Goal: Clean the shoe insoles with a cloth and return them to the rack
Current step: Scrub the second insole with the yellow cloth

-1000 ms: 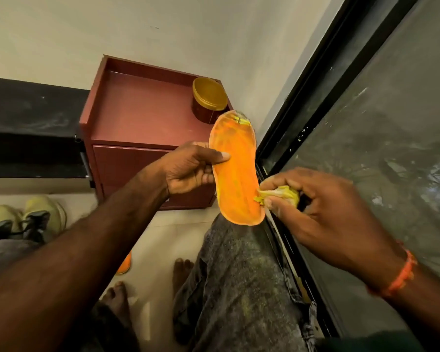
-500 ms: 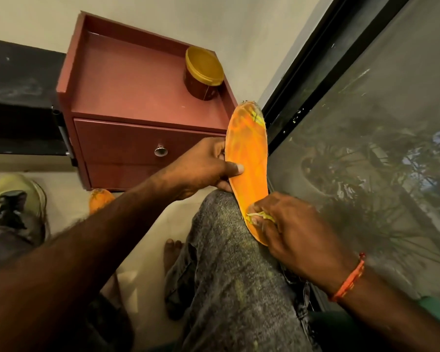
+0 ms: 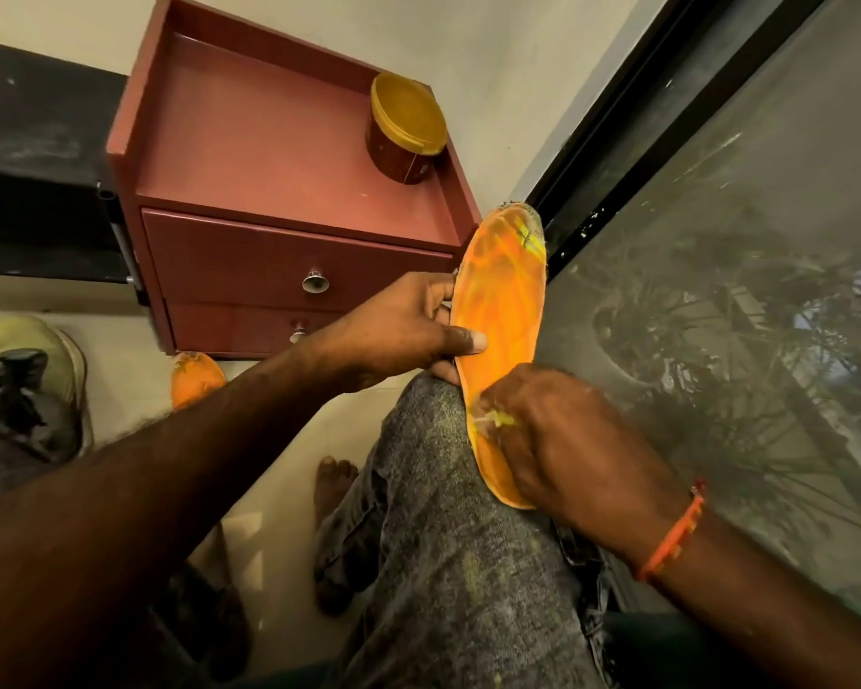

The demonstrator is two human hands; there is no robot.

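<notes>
So the orange insole is propped upright-ish on the person's knee, which is in grey speckled jeans, its toe end pointing up toward the corner of the dark red cabinet and the black window frame. The left hand pinches it along the left edge, thumb lying across the orange face and the other fingers curled behind. The right hand is bunched up around a small yellowish cloth, pressing it against the lower half of the insole; only a scrap of the cloth pokes out between the fingers. There's an orange thread bracelet on that wrist.

A second orange insole lies on the floor, just in front of the cabinet's bottom drawer. On top of the cabinet sits a round tub with a yellow lid, back right corner. Over on the far left of the floor is a pale green sneaker with something dark on it, too blurry to say what. A bare foot shows on the tiles beside the jeans leg.
</notes>
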